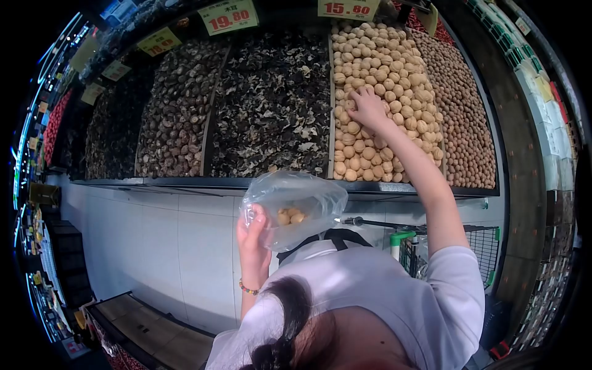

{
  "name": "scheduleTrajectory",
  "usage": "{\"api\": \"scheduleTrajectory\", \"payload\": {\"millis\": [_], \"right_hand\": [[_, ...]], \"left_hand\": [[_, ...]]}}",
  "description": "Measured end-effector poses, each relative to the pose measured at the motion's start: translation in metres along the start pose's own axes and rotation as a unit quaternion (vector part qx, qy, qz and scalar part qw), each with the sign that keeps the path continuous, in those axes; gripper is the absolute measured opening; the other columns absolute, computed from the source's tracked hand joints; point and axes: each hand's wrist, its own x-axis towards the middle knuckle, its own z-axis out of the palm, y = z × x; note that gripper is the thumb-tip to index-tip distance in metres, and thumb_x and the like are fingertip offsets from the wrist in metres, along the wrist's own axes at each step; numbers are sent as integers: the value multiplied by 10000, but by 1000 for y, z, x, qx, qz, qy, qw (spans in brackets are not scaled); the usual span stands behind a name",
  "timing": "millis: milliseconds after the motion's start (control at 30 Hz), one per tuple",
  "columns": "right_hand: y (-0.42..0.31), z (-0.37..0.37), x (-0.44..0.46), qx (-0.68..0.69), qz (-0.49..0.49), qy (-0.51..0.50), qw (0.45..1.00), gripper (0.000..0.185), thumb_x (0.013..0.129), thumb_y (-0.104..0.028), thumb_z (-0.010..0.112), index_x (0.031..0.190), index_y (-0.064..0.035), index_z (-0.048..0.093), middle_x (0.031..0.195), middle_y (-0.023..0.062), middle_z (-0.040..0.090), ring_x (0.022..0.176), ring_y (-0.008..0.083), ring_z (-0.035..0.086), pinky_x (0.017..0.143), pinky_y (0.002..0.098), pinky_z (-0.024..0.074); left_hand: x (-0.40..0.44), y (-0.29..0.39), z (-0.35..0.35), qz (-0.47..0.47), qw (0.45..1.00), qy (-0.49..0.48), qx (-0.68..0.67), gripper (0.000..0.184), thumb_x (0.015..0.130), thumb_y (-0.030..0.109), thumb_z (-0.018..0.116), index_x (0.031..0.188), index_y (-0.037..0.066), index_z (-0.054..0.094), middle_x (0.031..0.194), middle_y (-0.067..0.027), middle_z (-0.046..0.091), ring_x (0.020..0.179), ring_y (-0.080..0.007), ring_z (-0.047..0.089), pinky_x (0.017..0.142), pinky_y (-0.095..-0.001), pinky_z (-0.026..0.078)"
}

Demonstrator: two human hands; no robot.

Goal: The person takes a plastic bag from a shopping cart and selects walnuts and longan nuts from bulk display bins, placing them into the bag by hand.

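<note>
My left hand (254, 237) grips a clear plastic bag (317, 194) by its left side, in front of the bin edge. Several walnuts (291, 216) lie inside the bag. Over on the right, my right hand (369, 110) reaches into a bin of pale walnuts (394, 77). Its fingers are bent round a walnut (351, 105) on top of the heap, with the thumb on the near side.
Left of the walnuts are bins of dried black fungus (271, 105) and dried mushrooms (179, 105). Smaller brown nuts (459, 105) fill the bin to the right. Price signs (228, 15) stand behind. A shopping cart (404, 237) is at my right side.
</note>
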Motion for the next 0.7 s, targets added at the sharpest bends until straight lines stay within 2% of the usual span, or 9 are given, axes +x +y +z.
{"api": "scheduleTrajectory", "payload": {"millis": [67,167,267,367,467,567,700], "right_hand": [[2,-5,-1,12,-30,-21,999,375,714,-307,643,1021,-115,546,1000,69,547,993,255,491,746,403,433],[-1,-15,-4,35,-33,-17,999,331,728,-297,634,978,-104,536,968,56,567,961,247,508,729,398,437],[-6,-26,-3,23,-25,-44,998,338,727,-300,637,978,-101,529,949,58,580,932,246,524,702,384,449],[5,-11,0,19,-61,-20,998,328,724,-302,640,966,-106,538,922,58,577,916,239,533,677,366,462],[5,-16,0,8,-85,-34,996,321,718,-292,650,964,-113,550,898,58,568,896,236,542,668,356,473],[3,-25,1,-25,-89,-70,993,318,711,-281,661,967,-121,561,902,55,555,888,234,545,685,356,477],[10,-21,0,-16,-120,-68,990,342,712,-275,667,993,-117,550,926,54,542,882,229,548,679,348,481]], "left_hand": [[-1,1,0,-4,1000,14,3,169,804,151,619,884,78,489,738,42,435,617,-28,372,513,-171,271],[-1,0,-7,-8,1000,5,14,167,807,132,585,924,70,484,751,16,452,596,-57,409,506,-192,323],[-2,4,-6,-8,1000,11,2,170,806,151,617,896,83,490,725,53,426,588,-23,360,484,-166,241],[-2,4,-7,-3,1000,16,4,170,807,151,613,904,82,491,720,53,423,585,-23,358,483,-167,240],[-1,3,-10,-4,1000,-7,-6,157,808,147,606,897,85,493,723,54,426,587,-21,359,483,-167,241],[-2,0,-12,6,1000,-4,3,144,807,146,603,884,90,496,728,57,429,586,-19,359,485,-165,241],[-3,-1,-13,-3,1000,12,3,133,805,147,600,870,98,495,726,62,429,584,-14,356,470,-161,230]]}}
